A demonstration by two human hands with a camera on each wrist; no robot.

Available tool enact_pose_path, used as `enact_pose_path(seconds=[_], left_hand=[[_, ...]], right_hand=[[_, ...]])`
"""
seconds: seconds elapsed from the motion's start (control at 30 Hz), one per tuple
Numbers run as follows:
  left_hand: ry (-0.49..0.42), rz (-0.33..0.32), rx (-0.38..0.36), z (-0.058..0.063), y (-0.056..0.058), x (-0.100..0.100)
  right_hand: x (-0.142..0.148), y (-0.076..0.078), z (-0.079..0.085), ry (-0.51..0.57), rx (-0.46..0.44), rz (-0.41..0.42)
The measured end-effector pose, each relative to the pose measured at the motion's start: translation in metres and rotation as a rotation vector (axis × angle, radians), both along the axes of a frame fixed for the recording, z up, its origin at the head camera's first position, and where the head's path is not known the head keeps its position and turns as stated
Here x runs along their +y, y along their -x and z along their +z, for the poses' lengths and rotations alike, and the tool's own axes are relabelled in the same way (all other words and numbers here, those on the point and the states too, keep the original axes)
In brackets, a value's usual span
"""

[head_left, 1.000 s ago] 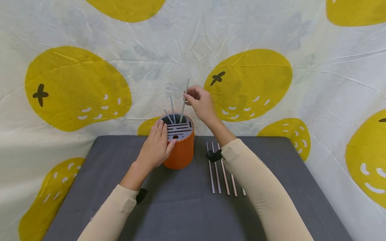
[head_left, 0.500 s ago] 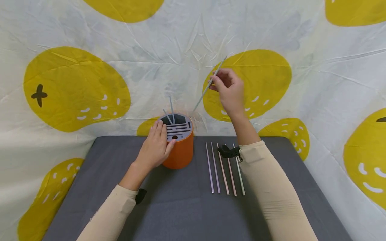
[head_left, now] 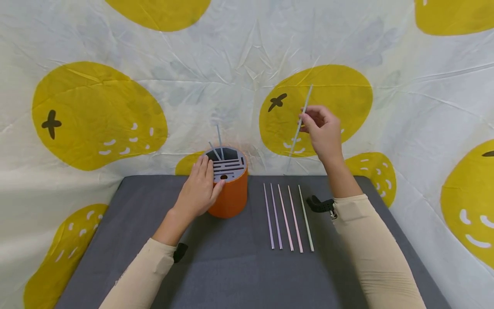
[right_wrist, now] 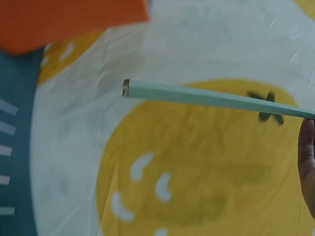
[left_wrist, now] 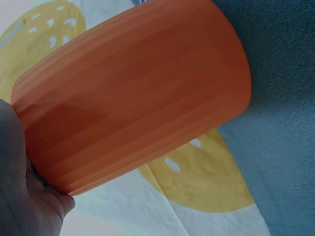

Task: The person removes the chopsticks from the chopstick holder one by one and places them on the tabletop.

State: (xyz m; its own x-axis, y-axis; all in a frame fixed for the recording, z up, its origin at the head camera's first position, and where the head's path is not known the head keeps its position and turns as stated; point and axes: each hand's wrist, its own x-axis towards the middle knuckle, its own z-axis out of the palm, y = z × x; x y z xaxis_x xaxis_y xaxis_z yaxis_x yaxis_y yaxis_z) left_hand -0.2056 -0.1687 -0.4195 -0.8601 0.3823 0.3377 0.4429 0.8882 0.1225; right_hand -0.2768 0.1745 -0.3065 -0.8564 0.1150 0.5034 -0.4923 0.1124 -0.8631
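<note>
An orange cylindrical utensil holder [head_left: 233, 199] with a grey slotted top stands near the table's back edge. My left hand [head_left: 194, 191] rests on its left rim, fingers straight over the top and thumb at the front; the left wrist view shows the hand at the holder's rim [left_wrist: 29, 147]. Two bluish chopsticks [head_left: 220, 139] lean in the holder's rear opening. To the right, my right hand [head_left: 324, 131] pinches a pale green chopstick [head_left: 302, 111] by its upper part, in the air and tilted, blunt end down. Only the hand's edge [right_wrist: 307, 167] shows in the right wrist view.
Several chopsticks lie side by side right of the holder: purple ones [head_left: 269, 216], pink ones [head_left: 286, 218] and a pale green one [head_left: 306, 219]. The dark grey table [head_left: 231, 266] meets a white cloth [head_left: 216, 98] with yellow fruit prints behind.
My right hand has lifted the pale green chopstick out of the holder's rear opening and carried it to the right, then somewhat lower. The left hand and the holder have stayed put.
</note>
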Motion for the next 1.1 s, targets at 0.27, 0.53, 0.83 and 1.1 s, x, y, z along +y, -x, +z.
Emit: enact_pose_path(seconds=[0.27,0.53,0.83,1.1], left_hand=[[-0.012,0.003,-0.006,-0.001,-0.002,-0.003],[-0.013,0.008,0.0,0.0,-0.001,-0.006],[-0.002,0.011,-0.005,0.0,-0.002,-0.008],[-0.009,0.003,0.008,0.001,-0.002,-0.008]], right_hand=[[0.044,0.003,-0.038,-0.303,-0.113,-0.092],[0.08,-0.001,-0.085,-0.442,-0.244,-0.083],[0.103,-0.006,-0.144,-0.61,-0.367,-0.091],[0.11,-0.014,-0.185,-0.674,-0.507,-0.056]])
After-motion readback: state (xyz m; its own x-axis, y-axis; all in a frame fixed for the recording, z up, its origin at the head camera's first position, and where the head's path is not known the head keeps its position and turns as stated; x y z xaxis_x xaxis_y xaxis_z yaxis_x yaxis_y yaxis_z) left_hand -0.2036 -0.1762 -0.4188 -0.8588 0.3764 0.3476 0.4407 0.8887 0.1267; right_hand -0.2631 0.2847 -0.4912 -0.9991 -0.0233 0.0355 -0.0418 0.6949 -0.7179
